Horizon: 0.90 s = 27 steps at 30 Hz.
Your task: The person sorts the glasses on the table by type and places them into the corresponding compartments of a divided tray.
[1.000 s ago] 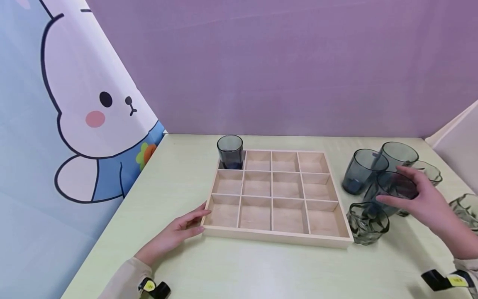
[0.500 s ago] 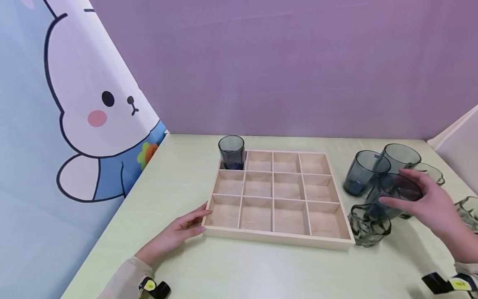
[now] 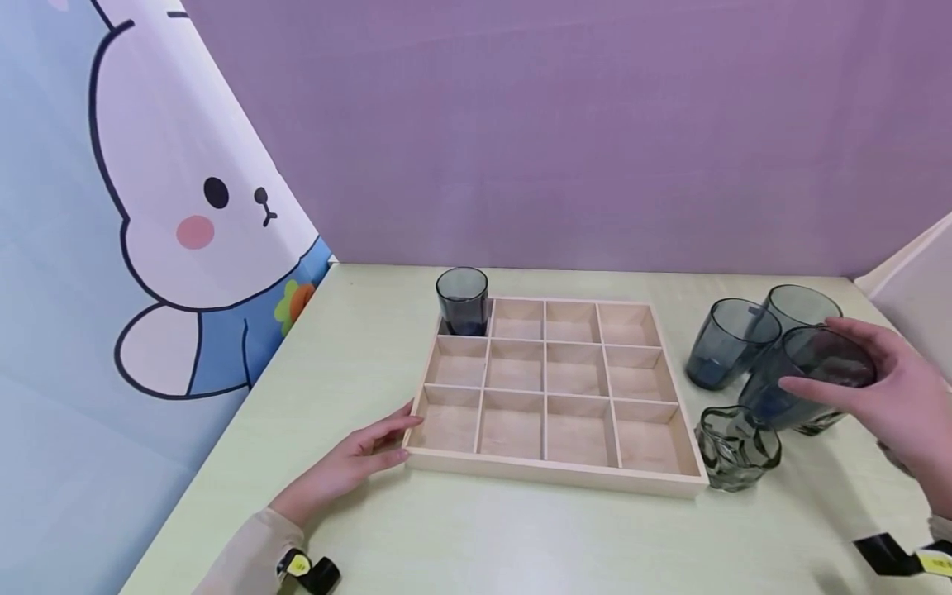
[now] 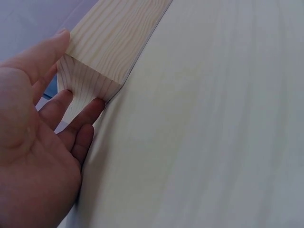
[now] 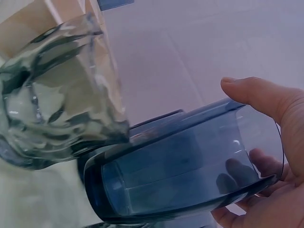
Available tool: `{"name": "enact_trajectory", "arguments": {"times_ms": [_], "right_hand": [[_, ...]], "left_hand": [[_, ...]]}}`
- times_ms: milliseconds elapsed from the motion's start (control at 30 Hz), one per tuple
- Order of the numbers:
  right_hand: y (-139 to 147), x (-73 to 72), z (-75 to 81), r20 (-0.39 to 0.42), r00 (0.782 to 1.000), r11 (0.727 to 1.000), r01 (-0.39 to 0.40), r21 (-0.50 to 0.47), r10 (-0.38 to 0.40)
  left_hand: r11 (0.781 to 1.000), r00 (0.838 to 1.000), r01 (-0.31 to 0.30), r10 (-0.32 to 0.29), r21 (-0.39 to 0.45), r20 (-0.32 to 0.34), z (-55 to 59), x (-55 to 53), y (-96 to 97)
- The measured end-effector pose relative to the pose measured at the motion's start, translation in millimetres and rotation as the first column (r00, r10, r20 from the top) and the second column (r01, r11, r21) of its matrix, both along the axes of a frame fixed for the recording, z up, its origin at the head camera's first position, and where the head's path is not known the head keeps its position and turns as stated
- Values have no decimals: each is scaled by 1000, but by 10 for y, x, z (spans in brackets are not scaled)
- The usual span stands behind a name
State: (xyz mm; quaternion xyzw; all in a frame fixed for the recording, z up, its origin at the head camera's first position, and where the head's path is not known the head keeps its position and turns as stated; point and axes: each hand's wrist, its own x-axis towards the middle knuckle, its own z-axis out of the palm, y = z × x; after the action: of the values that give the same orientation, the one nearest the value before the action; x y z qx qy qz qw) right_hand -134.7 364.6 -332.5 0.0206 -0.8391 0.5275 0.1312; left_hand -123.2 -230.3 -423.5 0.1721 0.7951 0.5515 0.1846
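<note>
In the head view my right hand point(image 3: 896, 388) grips a blue-grey glass tumbler point(image 3: 777, 397) near its rim, thumb on one side and fingers on the other. The tumbler leans; whether its base touches the table I cannot tell. My left hand point(image 3: 357, 459) holds the front-left corner of a wooden divided tray point(image 3: 550, 475), its fingertips on the wood in the left wrist view. A similar dark tumbler point(image 3: 463, 306) stands upright in the tray's back-left compartment. Beside the tray's front-right corner sits a wavy glass point(image 3: 736, 450), seen close up in the right wrist view.
Behind the held tumbler stand two more smooth tumblers, a bluish one point(image 3: 732, 343) and a greenish one point(image 3: 803, 304). Other wavy glasses near the right hand are mostly hidden. A purple cloth point(image 3: 565, 140) hangs behind the table's back edge.
My right hand has moved right and slightly up in the head view, carrying the tumbler away from the front wavy glass. The left hand stays at the tray corner.
</note>
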Motion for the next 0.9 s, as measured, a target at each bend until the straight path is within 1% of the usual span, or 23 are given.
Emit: {"name": "enact_trajectory", "arguments": {"times_ms": [133,167,233,367,400,567,700,800,900], "right_hand": [[-5,-1,43,-16,999,994,-46,-99,45],[-8,-3,52,-22,998,987,-67,-143,65],[-15,-5,77,-25,997,984,-81,-160,78],[-29,-6,147,-11,998,993,-62,-100,61],[-32,-3,170,-1,999,997,-51,-66,51],[-85,-6,272,41,999,1000,-28,9,28],[-159,-23,339,34,999,997,-9,82,7],[-210,-43,390,14,1000,995,-25,93,24],[-265,-66,432,2,999,990,-34,140,34]], "left_hand": [[1000,1000,8,-7,13,-11,-11,-8,-5],[1000,1000,10,-9,20,-11,-14,-10,-5],[999,1000,16,-16,37,-12,-19,-11,-5],[998,1000,22,-21,52,-13,-23,-13,-1],[998,1000,22,-21,52,-15,-23,-12,1],[999,1000,17,-17,47,-15,-16,-5,3],[999,1000,9,-8,36,-14,-14,1,2],[1000,1000,7,-7,29,-16,-17,3,2],[999,1000,11,-10,31,-19,-18,2,1]]}}
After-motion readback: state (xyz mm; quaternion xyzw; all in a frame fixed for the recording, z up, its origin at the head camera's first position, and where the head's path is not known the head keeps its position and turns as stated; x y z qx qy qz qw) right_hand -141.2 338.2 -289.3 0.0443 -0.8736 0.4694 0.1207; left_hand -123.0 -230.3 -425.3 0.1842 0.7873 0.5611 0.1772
